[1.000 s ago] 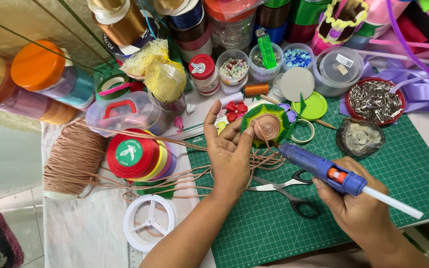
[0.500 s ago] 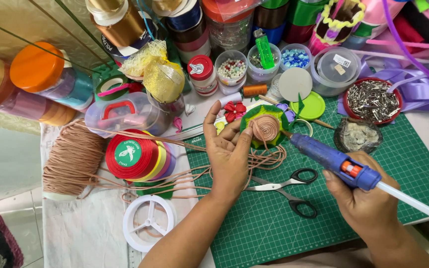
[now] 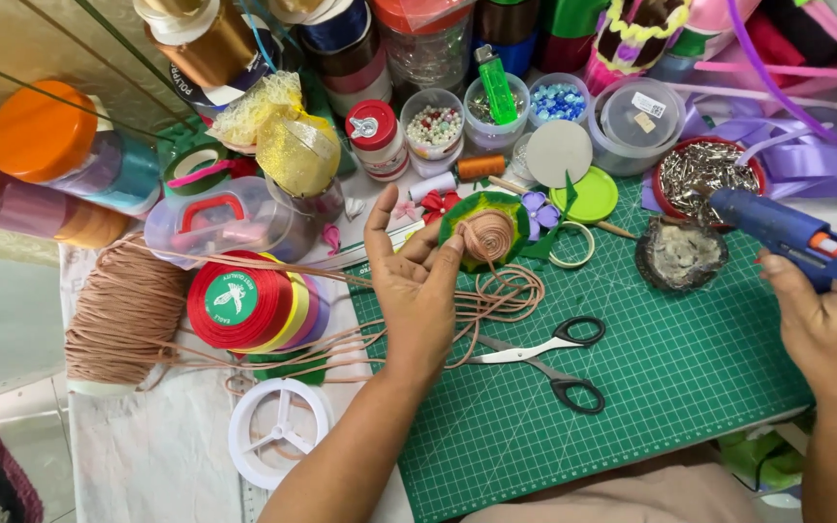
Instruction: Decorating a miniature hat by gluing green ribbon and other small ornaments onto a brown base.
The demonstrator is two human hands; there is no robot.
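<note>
Left hand [image 3: 417,291] lies palm up on the green cutting mat [image 3: 632,387], fingers spread and loosely curled, thumb and fingertips touching the coiled cord rosette [image 3: 484,232] on its green disc; I see a light press against it, not a closed pinch. Right hand [image 3: 830,324] sits at the mat's right edge, fingers wrapped tight round the blue glue gun [image 3: 791,235], nozzle aimed left, well apart from the rosette. Loose tan cord [image 3: 506,291] loops beside the left hand. Scissors [image 3: 544,358] lie shut on the mat between both hands. Red ribbon spool [image 3: 234,302] and cord reel [image 3: 123,310] to the left
</note>
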